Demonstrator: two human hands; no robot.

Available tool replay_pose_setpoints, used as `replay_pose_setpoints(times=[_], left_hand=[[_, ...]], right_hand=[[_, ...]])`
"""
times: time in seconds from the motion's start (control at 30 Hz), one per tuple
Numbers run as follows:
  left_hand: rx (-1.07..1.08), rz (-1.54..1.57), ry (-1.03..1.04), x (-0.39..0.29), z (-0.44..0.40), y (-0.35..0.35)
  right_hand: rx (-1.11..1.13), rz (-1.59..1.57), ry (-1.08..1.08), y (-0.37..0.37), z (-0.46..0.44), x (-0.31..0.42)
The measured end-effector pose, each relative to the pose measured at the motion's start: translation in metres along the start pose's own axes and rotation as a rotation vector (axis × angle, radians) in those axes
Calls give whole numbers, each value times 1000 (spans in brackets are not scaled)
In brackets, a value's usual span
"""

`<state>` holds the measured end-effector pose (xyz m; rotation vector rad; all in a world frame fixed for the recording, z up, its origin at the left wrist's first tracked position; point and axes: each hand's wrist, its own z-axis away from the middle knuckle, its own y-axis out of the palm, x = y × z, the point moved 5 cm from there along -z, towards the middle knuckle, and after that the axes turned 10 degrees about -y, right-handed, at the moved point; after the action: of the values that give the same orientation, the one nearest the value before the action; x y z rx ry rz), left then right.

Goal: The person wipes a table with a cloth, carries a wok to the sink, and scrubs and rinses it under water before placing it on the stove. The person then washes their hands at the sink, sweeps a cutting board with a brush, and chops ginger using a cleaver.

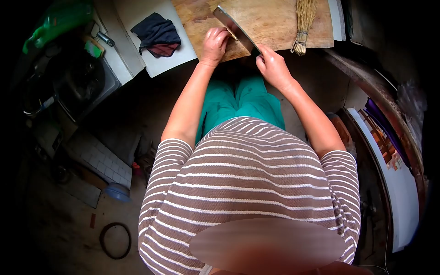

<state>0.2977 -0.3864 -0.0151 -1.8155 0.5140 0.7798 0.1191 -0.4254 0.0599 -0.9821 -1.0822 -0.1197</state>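
My right hand (pixel 274 67) is wrapped around the dark handle of a broad-bladed kitchen knife (pixel 234 28). The blade slants up and to the left over a wooden board (pixel 197 16), near the board's front edge. On the left side of the blade, my left hand (pixel 214 45) has its fingers curled together. A small pale piece (pixel 233 35) shows between those fingertips and the blade; its kind is too small to tell. Whether the fingers grip that piece is not clear.
A straw whisk broom (pixel 302 30) lies on the board's right side. Left of the board is a dark cloth (pixel 157 35) on a white surface. Further left are a green-bristled brush (pixel 93 48), a dark sink (pixel 110 78) and a green plastic item (pixel 59 20).
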Motion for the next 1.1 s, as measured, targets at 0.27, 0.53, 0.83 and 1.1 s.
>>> replay_pose_setpoints(times=[0.27,0.53,0.83,1.1], left_hand=[[-10,-65,-99,12,1,8],[-38,-12,-39,11,-1,7],[-48,28,-69,13,1,7],[-12,-63,-105,13,5,1]], right_hand=[[112,155,16,22,-10,1],[23,86,-27,24,-22,-18],[121,106,10,6,-6,7],[52,128,19,38,-21,1]])
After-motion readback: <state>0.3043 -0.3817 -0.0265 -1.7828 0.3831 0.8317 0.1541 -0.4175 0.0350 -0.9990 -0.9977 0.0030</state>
